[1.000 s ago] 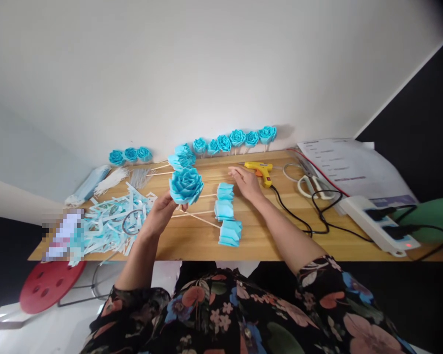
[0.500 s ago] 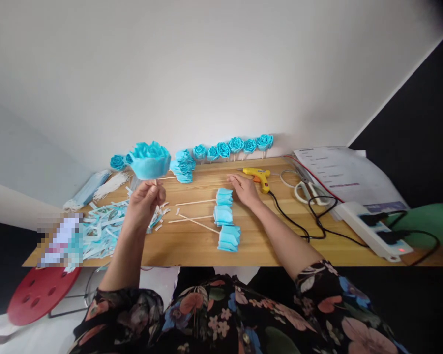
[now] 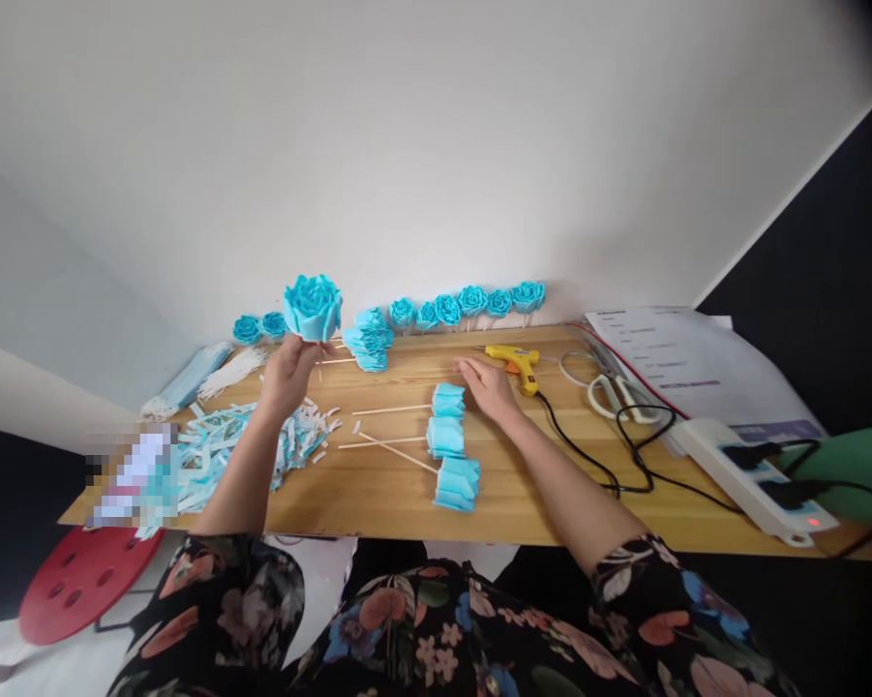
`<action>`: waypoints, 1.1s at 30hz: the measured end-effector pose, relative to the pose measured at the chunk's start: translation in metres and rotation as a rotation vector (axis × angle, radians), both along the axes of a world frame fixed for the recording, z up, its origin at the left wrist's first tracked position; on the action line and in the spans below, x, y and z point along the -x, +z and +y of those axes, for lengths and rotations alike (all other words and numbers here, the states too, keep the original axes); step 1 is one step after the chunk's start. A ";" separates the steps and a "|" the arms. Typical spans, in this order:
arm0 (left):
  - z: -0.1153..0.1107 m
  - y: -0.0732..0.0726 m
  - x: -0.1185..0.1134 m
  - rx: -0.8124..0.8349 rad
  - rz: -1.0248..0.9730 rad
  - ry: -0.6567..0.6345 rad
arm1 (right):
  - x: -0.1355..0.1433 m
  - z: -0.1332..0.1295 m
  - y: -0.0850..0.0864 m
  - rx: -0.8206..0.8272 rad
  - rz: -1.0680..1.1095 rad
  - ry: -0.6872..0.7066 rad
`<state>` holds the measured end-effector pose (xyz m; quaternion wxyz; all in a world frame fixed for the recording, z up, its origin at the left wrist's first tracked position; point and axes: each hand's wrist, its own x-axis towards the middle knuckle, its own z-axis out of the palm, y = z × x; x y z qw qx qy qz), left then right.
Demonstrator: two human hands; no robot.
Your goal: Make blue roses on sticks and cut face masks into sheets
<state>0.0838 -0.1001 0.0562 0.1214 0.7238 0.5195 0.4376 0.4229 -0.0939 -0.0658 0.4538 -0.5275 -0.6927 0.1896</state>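
My left hand grips the stick of a large blue paper rose and holds it upright near the wall, beside two small blue roses. My right hand lies flat on the wooden table with fingers apart, holding nothing. It rests between a yellow glue gun and three folded blue paper pieces on sticks.
A row of blue roses leans on the wall. A heap of blue and white paper scraps lies at left. White scissors, papers, a power strip with black cables are at right. A red stool stands below left.
My left hand carried the large rose from the table's middle up and to the left, then toward the wall. My right hand stayed on the table.
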 end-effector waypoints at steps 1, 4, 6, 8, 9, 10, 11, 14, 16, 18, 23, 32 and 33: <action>0.007 0.005 0.004 -0.006 0.062 0.065 | 0.000 0.000 0.000 0.004 -0.003 -0.002; 0.037 0.019 0.015 -0.063 0.228 0.173 | 0.000 0.001 0.000 0.017 -0.008 -0.008; 0.062 0.023 0.021 -0.109 0.342 0.192 | 0.000 0.001 0.000 0.023 -0.012 -0.013; 0.086 0.021 0.026 -0.094 0.471 0.214 | 0.000 0.000 0.001 0.025 -0.014 -0.019; 0.097 0.018 0.027 -0.072 0.533 0.220 | 0.000 0.000 0.002 0.027 -0.015 -0.022; 0.107 0.013 0.028 -0.047 0.590 0.217 | 0.000 0.000 0.002 0.032 -0.017 -0.024; 0.115 0.008 0.028 -0.023 0.638 0.207 | 0.000 -0.001 0.002 0.040 -0.020 -0.026; 0.135 -0.006 0.024 0.035 0.718 0.154 | 0.000 -0.002 0.004 0.072 -0.032 -0.017; 0.144 -0.014 0.021 0.056 0.722 0.139 | 0.000 -0.002 0.004 0.082 -0.038 -0.009; 0.150 -0.020 0.018 0.066 0.721 0.142 | 0.001 -0.003 0.005 0.084 -0.045 -0.007; 0.160 -0.029 0.015 0.122 0.769 0.132 | 0.002 -0.003 0.005 0.088 -0.065 -0.006; 0.171 -0.043 0.018 0.145 0.706 0.160 | 0.003 -0.006 0.011 0.114 -0.110 -0.002; 0.171 -0.043 0.017 0.143 0.710 0.163 | 0.004 -0.007 0.012 0.118 -0.117 -0.002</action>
